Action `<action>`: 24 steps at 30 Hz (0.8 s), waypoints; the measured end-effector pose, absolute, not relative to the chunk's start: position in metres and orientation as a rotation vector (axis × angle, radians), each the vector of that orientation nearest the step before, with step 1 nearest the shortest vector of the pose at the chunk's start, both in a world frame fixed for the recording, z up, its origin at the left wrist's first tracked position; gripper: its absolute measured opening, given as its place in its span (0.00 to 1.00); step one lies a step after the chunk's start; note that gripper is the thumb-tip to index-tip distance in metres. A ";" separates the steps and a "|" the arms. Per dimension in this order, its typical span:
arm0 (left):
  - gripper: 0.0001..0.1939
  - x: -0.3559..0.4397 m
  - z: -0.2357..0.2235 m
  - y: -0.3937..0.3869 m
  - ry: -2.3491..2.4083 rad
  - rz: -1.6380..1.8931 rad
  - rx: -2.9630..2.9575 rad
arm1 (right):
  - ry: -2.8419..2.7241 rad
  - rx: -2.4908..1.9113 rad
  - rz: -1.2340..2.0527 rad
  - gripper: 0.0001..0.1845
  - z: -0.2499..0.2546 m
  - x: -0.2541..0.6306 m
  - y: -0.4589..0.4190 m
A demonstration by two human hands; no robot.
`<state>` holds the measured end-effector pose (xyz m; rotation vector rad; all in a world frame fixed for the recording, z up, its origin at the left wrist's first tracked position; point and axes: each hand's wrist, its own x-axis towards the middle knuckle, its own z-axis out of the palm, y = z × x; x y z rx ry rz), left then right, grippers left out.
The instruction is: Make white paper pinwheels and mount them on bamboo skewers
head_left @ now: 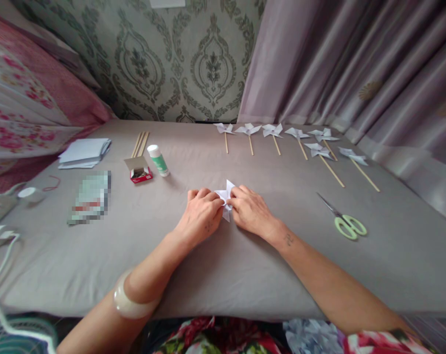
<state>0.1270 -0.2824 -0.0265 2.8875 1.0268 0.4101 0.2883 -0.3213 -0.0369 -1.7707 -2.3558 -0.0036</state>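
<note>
Head view: left fingers (212, 197), right fingers (239, 193) pinched on white paper pinwheel (227, 190) (folded, sharply pointed).

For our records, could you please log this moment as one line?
left hand: holding folded white paper | right hand: holding same paper | scissors: lying to the right | seven pinwheels on sticks: lying beyond the hands

You have soft, diffuse light across the table (252, 275), a faint shadow under your right hand (250, 209), and sheen on the curtain (318, 59) past the right edge. Wide-angle distortion splays both sides; toward the left edge, a packet (92, 194) is pixelated.
</note>
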 end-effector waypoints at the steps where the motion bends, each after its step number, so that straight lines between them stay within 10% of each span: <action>1: 0.13 0.128 -0.028 -0.282 1.017 0.407 2.893 | -2.333 -1.775 0.014 0.14 -0.037 0.290 -0.321; 24: 0.14 0.128 -0.040 -0.281 0.992 0.430 2.924 | -2.353 -1.773 -0.028 0.16 -0.037 0.293 -0.326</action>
